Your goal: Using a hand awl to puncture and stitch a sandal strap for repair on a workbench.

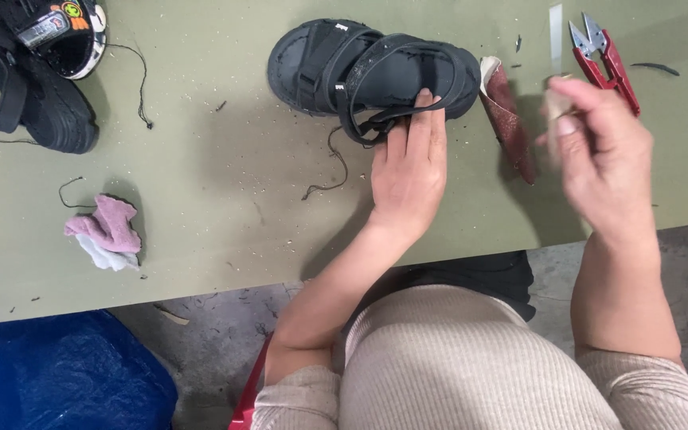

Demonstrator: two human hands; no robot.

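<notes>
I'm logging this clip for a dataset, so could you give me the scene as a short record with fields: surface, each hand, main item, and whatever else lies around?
surface: olive green table, scattered with thread bits
left hand: left hand flat on the table, fingertips touching the black sandal
right hand: right hand raised above the table edge, blurred, pinching a small pale object that cannot be identified
beside sandal: dark red folded sheet, touching its right end
tool: red thread snips, far right
left side: pink and white rag; second black sandal at the top left corner
</notes>
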